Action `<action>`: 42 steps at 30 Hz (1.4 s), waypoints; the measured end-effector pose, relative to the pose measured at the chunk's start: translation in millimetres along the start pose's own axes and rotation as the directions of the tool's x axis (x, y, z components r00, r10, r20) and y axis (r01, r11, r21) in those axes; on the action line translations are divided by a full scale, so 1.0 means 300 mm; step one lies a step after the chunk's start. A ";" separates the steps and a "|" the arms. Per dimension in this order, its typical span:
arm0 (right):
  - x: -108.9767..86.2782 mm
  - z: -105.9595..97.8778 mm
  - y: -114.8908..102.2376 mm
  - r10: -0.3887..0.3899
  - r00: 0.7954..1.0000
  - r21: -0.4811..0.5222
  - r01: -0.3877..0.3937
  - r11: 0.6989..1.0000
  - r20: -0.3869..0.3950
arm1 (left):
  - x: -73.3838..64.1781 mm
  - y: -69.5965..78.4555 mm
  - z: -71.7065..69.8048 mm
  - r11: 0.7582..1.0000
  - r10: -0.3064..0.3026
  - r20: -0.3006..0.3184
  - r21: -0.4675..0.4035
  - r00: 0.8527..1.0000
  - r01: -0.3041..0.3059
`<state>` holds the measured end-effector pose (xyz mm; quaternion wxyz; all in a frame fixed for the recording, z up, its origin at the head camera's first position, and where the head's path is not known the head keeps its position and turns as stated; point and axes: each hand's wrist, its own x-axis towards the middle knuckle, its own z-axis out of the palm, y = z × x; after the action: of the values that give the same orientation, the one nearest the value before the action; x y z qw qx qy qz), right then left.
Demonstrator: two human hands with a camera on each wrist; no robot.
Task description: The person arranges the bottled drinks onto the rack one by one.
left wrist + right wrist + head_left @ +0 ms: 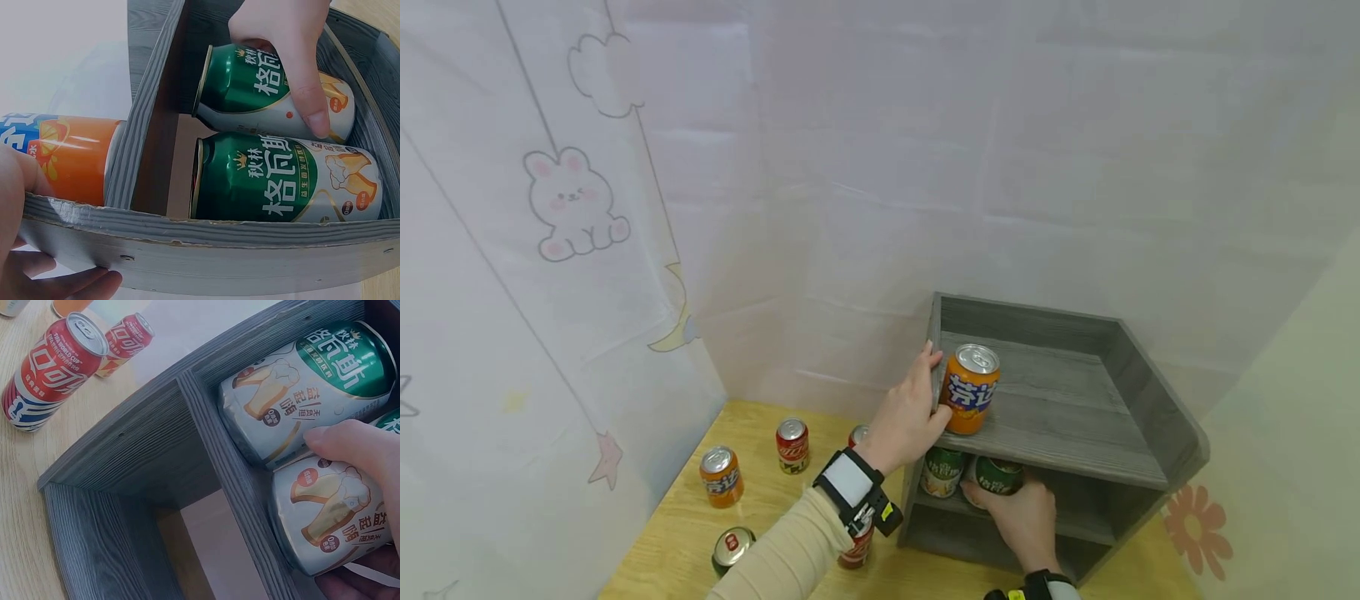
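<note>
Right hand [1022,518] grips green can [998,475], long axis vertical, on middle shelf [1086,527]; twin can [942,472] just beside at nine o'clock. Left hand [904,418], farther, at ten, grips rack wall [200,259].

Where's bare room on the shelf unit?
Free: top deck, between orange can and right side panel; middle tier, between right hand and that panel; bottom tier, below two green cans. Crowded: middle tier's left end, with both cans, right hand gripping one.

pale creased walls [865,167], cartoon rabbit [576,208], yellowish wooden tabletop [673,533]
</note>
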<state>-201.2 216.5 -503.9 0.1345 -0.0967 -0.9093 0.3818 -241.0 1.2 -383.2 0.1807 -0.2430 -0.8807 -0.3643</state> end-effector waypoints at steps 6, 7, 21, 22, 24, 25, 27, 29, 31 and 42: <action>0.000 -0.001 -0.004 0.028 0.999 0.015 -0.028 0.999 0.024 | -0.001 0.003 0.005 1.000 0.013 -0.010 0.000 1.000 -0.013; 0.000 0.002 -0.003 0.028 0.999 0.017 -0.028 0.999 0.022 | 0.000 0.003 0.005 1.000 0.016 -0.011 0.001 1.000 -0.016; -0.041 0.008 0.019 -0.045 0.999 0.069 0.044 0.997 0.012 | 0.001 -0.001 -0.003 0.999 0.026 -0.009 -0.042 1.000 -0.026; -0.044 0.009 0.022 -0.051 0.999 0.079 0.050 0.996 0.007 | 0.001 0.000 -0.003 0.999 0.027 -0.010 -0.041 1.000 -0.028; -0.048 0.013 0.025 -0.058 0.998 0.099 0.058 0.993 0.000 | 0.002 -0.001 -0.002 0.999 0.029 -0.012 -0.045 1.000 -0.029; -0.049 0.017 0.025 -0.060 0.998 0.112 0.060 0.992 -0.002 | 0.002 -0.002 -0.002 0.998 0.028 -0.013 -0.049 1.000 -0.029; -0.049 0.021 0.026 -0.066 0.998 0.133 0.065 0.989 0.001 | 0.002 -0.003 -0.001 0.998 0.025 -0.020 -0.053 0.999 -0.026; -0.049 0.029 0.019 -0.070 0.998 0.145 0.068 0.987 0.008 | 0.001 -0.009 -0.004 0.998 0.021 -0.028 -0.051 0.999 -0.022; -0.057 0.032 0.011 -0.059 0.998 0.158 0.058 0.986 0.002 | 0.000 -0.011 -0.006 0.998 0.019 -0.031 -0.053 0.999 -0.020; -0.264 0.116 -0.012 -0.227 0.908 0.122 0.285 0.951 -0.351 | -0.002 0.005 0.004 0.998 0.038 -0.024 -0.051 0.999 -0.039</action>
<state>-137.6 168.6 -538.3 0.3429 -0.0273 -0.8421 0.4154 -239.8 2.8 -383.5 0.1913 -0.2603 -0.8641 -0.3859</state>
